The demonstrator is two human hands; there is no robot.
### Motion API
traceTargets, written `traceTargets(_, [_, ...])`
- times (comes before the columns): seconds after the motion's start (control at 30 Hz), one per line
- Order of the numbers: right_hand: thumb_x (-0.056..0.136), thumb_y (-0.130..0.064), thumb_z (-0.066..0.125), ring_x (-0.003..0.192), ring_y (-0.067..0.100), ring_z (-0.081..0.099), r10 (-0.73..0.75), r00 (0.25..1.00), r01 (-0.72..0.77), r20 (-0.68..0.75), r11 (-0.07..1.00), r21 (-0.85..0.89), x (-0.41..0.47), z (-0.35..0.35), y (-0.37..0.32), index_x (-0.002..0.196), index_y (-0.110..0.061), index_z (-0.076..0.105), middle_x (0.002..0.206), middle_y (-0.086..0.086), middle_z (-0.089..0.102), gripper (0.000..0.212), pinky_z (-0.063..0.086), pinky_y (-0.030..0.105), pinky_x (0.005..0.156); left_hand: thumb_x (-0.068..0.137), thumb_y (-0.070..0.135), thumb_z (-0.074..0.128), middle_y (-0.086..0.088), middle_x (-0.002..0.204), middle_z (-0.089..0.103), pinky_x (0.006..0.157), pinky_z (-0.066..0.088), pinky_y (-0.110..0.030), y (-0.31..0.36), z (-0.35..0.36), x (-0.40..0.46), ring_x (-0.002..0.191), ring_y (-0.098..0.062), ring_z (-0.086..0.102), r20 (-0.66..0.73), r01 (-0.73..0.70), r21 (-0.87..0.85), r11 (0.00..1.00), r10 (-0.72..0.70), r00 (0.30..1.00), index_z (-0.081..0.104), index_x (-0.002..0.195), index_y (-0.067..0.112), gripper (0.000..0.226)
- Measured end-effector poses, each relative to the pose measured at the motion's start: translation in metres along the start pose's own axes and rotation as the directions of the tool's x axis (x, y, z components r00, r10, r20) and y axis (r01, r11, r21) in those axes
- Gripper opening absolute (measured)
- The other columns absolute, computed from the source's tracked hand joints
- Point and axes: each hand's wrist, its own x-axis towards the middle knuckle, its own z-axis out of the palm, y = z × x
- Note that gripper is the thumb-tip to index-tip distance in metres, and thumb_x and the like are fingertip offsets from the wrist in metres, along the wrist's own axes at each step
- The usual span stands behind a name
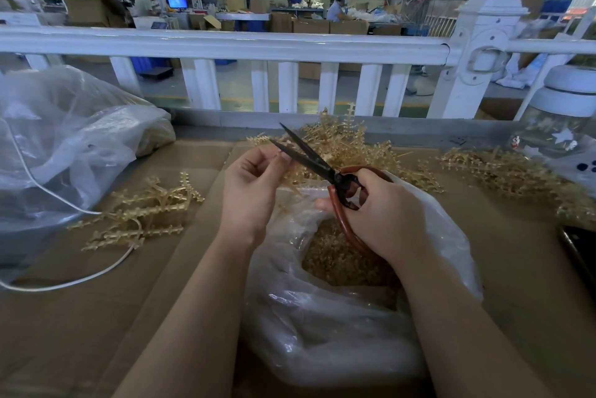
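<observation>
My right hand [383, 210] grips the red-brown handles of black-bladed scissors [309, 156], whose blades stand parted and point up to the left. My left hand [254, 185] pinches a thin tan plastic sprue piece [292, 177] right at the blades. Both hands hover over an open clear plastic bag [322, 333] that holds many small tan cut pieces [338, 259]. A heap of tan plastic sprues [348, 146] lies just behind the scissors.
More tan sprues lie at the left [138, 214] and right [509, 172] on the cardboard-covered table [96, 317]. A big clear bag [64, 139] and white cable [64, 283] sit left. A glass jar [561, 127] and dark phone [580, 249] are right. White railing [225, 46] runs behind.
</observation>
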Motion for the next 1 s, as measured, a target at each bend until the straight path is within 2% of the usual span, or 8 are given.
traceTargets(0.07, [0.071, -0.092, 0.042, 0.07, 0.005, 0.055, -0.001, 0.999, 0.001, -0.049, 1.0, -0.004, -0.0008, -0.001, -0.0001, 0.087, -0.028, 0.06, 0.075, -0.018, 0.058, 0.068, 0.05, 0.024, 0.058, 0.093, -0.002, 0.06, -0.002, 0.078, 0.071, 0.077, 0.052, -0.023, 0.0012, -0.0004, 0.0004, 0.077, -0.011, 0.065, -0.04, 0.016, -0.046, 0.999, -0.018, 0.999, 0.066, 0.087, 0.002, 0.009])
traceTargets(0.17, [0.072, -0.094, 0.036, 0.065, -0.001, 0.049, -0.026, 0.996, 0.027, -0.089, 1.0, 0.011, -0.0015, -0.003, -0.0033, 0.084, -0.03, 0.054, 0.074, -0.022, 0.051, 0.068, 0.039, 0.014, 0.054, 0.092, -0.003, 0.059, -0.006, 0.079, 0.068, 0.076, 0.05, -0.022, 0.0016, 0.0, 0.0, 0.077, -0.014, 0.062, -0.046, 0.026, -0.061, 0.998, -0.029, 0.999, 0.065, 0.084, 0.002, 0.011])
traceTargets(0.3, [0.072, -0.094, 0.037, 0.073, 0.002, 0.056, -0.054, 0.997, 0.054, -0.053, 0.999, 0.004, -0.0012, -0.001, -0.0029, 0.093, -0.029, 0.062, 0.083, -0.019, 0.06, 0.072, 0.05, 0.02, 0.058, 0.091, 0.0, 0.063, -0.01, 0.08, 0.07, 0.071, 0.052, -0.02, 0.0005, 0.0022, -0.0022, 0.074, -0.013, 0.064, 0.004, 0.015, 0.016, 1.0, -0.015, 1.0, 0.069, 0.087, -0.001, 0.007])
traceTargets(0.47, [0.072, -0.09, 0.042, 0.074, 0.003, 0.054, -0.038, 0.998, 0.038, -0.049, 0.999, 0.002, 0.0, -0.0005, -0.0022, 0.096, -0.028, 0.063, 0.085, -0.018, 0.062, 0.07, 0.049, 0.02, 0.06, 0.092, 0.004, 0.064, -0.008, 0.07, 0.071, 0.064, 0.053, -0.022, -0.0024, 0.0008, -0.0035, 0.065, -0.015, 0.066, 0.059, -0.007, 0.085, 0.996, 0.002, 0.998, 0.068, 0.08, 0.003, 0.013])
traceTargets(0.57, [0.071, -0.091, 0.041, 0.074, 0.004, 0.055, -0.039, 0.999, 0.039, -0.037, 0.999, 0.002, -0.0005, -0.0012, -0.0029, 0.097, -0.028, 0.064, 0.086, -0.017, 0.063, 0.072, 0.049, 0.019, 0.06, 0.094, 0.007, 0.063, -0.009, 0.071, 0.072, 0.064, 0.054, -0.023, -0.0043, 0.0017, -0.0044, 0.065, -0.016, 0.067, 0.062, -0.029, 0.116, 0.993, 0.022, 0.998, 0.069, 0.086, 0.001, 0.012])
traceTargets(0.73, [0.071, -0.09, 0.039, 0.071, 0.002, 0.051, -0.045, 0.999, 0.045, -0.026, 0.999, -0.027, -0.0006, -0.0035, -0.004, 0.096, -0.029, 0.064, 0.083, -0.02, 0.06, 0.07, 0.037, 0.01, 0.057, 0.096, 0.001, 0.058, -0.009, 0.083, 0.074, 0.067, 0.054, -0.024, -0.0044, 0.0002, -0.0039, 0.075, -0.019, 0.068, 0.118, -0.08, 0.118, 0.99, 0.066, 0.991, 0.07, 0.092, 0.007, 0.013])
traceTargets(0.83, [0.075, -0.086, 0.046, 0.072, 0.005, 0.055, -0.055, 0.997, 0.054, -0.046, 0.998, -0.021, -0.001, -0.0029, -0.0028, 0.096, -0.028, 0.065, 0.083, -0.018, 0.063, 0.065, 0.04, 0.013, 0.056, 0.094, -0.006, 0.054, 0.0, 0.077, 0.073, 0.067, 0.053, -0.022, -0.0052, 0.0006, -0.0047, 0.072, -0.012, 0.068, 0.167, -0.098, 0.153, 0.983, 0.072, 0.983, 0.07, 0.091, 0.013, 0.025])
traceTargets(1.0, [0.073, -0.093, 0.037, 0.074, 0.005, 0.059, -0.053, 0.997, 0.053, -0.052, 0.999, -0.01, -0.0008, -0.0012, -0.0019, 0.095, -0.03, 0.064, 0.082, -0.017, 0.065, 0.072, 0.052, 0.022, 0.059, 0.095, -0.002, 0.056, -0.002, 0.081, 0.074, 0.069, 0.054, -0.023, -0.0042, 0.0005, -0.0046, 0.075, -0.013, 0.069, 0.178, -0.131, 0.173, 0.976, 0.1, 0.979, 0.071, 0.092, 0.014, 0.023])
